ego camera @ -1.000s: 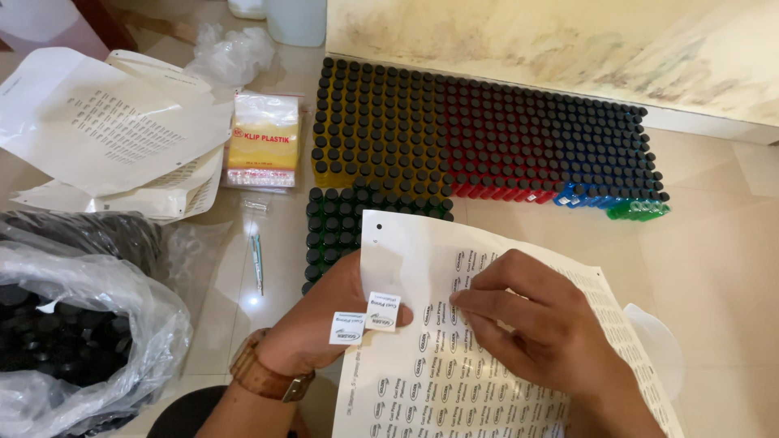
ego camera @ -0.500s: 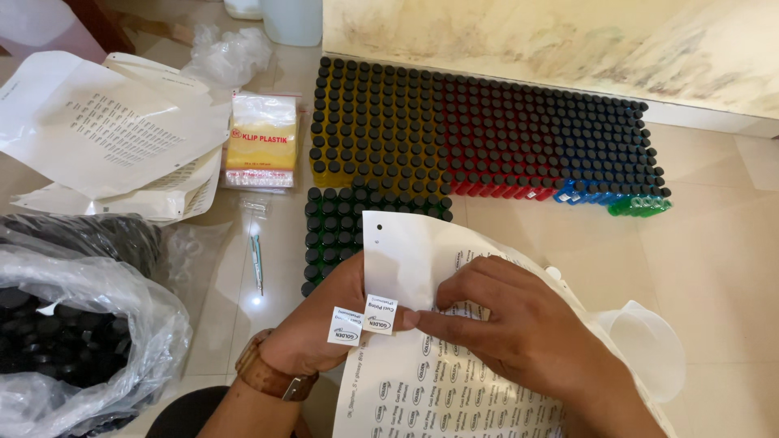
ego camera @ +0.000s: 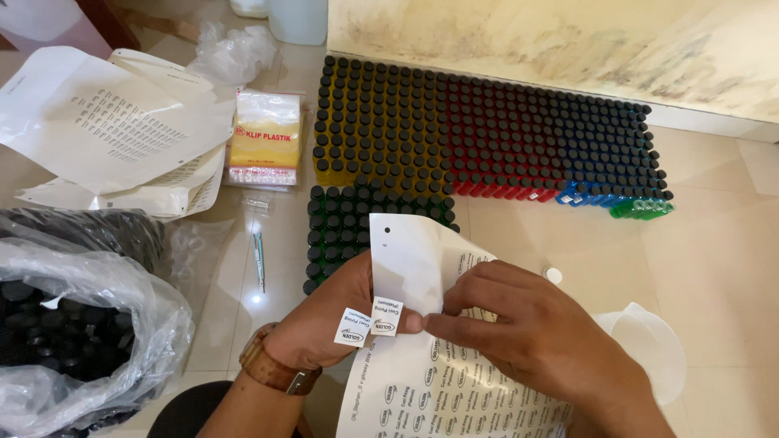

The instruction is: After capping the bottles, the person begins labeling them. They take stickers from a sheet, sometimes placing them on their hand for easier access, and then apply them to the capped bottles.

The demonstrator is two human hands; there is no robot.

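Head cam: left hand [ego camera: 324,320] is curled palm-up with 2 small white labels [ego camera: 369,322] stuck on its fingers, pinching the glossy label sheet [ego camera: 430,357] from the left. Right hand [ego camera: 527,332] lies across the sheet with its fingertips closed on the nearer label. Behind the sheet are rows of little black-capped bottles [ego camera: 487,138] in yellow, red, blue and green. Compared to 0.5 s ago, the right hand has slid left to meet the left thumb.
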